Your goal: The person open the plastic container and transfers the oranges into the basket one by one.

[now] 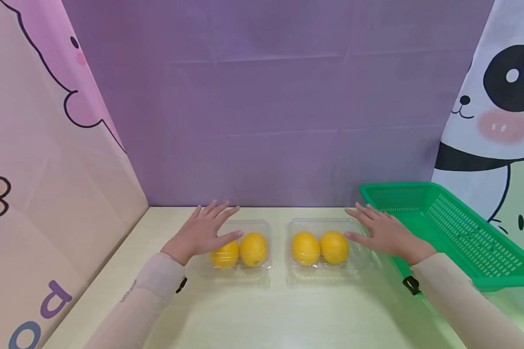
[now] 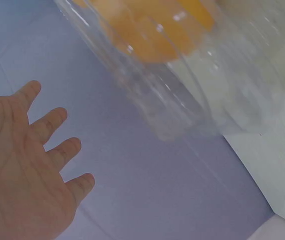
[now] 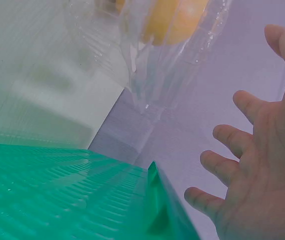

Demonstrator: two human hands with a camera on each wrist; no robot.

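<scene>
Two clear plastic boxes stand side by side on the table, each with two round yellow-orange fruits inside. Above the outer side of the left box [image 1: 262, 228] hovers my left hand [image 1: 201, 235], fingers spread, partly covering one fruit [image 1: 225, 256]; the other fruit [image 1: 253, 249] shows fully. My right hand [image 1: 386, 232] is spread over the outer edge of the right box [image 1: 301, 224], beside its fruits [image 1: 334, 246]. Both wrist views show the palms apart from the boxes, the left palm [image 2: 22, 170] and the right palm [image 3: 262, 160] holding nothing.
A green plastic basket [image 1: 480, 232] with slotted walls stands at the right, close beside my right forearm. Behind the pale table [image 1: 262, 310] hangs a purple cloth [image 1: 262, 106]. Printed cartoon panels flank the table on the left [image 1: 61, 194] and right [image 1: 476, 131].
</scene>
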